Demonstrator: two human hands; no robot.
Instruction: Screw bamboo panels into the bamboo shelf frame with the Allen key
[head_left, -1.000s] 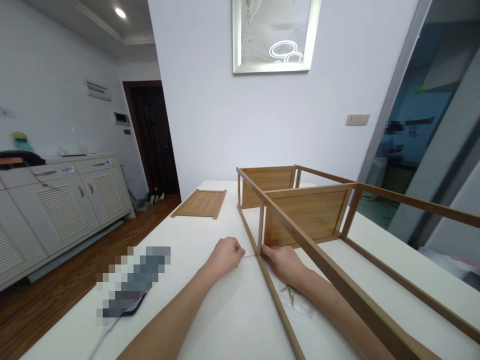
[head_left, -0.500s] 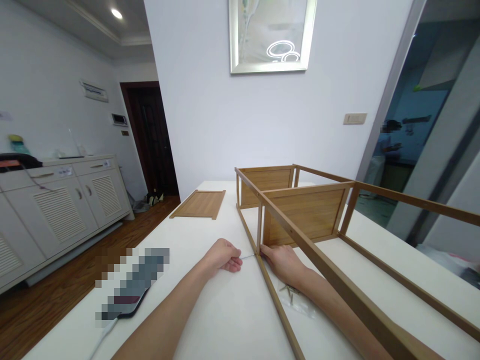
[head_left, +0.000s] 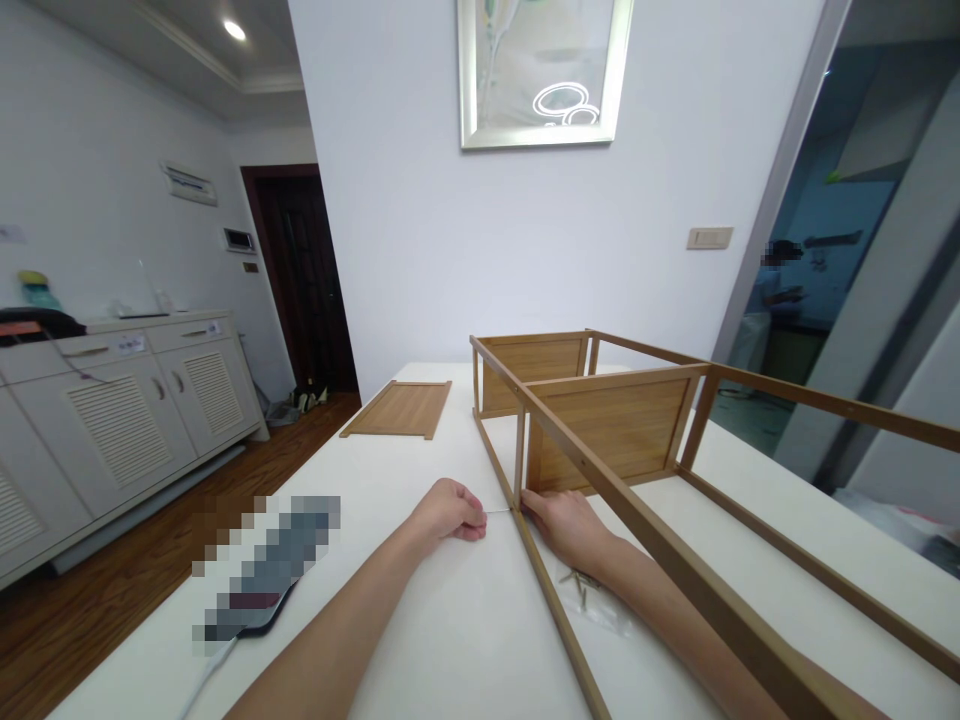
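Observation:
A wooden shelf frame lies on its side on the white table, with slatted shelf panels fitted between its rails. My left hand is closed in a pinch on a hex key. Only the thin metal shaft shows; its tip meets the lower rail at the joint with a short crosspiece. On the other side of that joint, my right hand is closed on the frame, thumb and fingers at the panel's near corner. Several screws lie on a clear plastic bag beneath my right forearm.
A loose wooden panel lies flat at the table's far left. A blurred-out phone with a white cable rests near the left edge. The frame's long rails reach toward me on the right. A person stands in the room beyond the doorway.
My left hand has shifted very slightly right, toward the rail, with the hex key still pinched. The right hand and the frame stay where they were.

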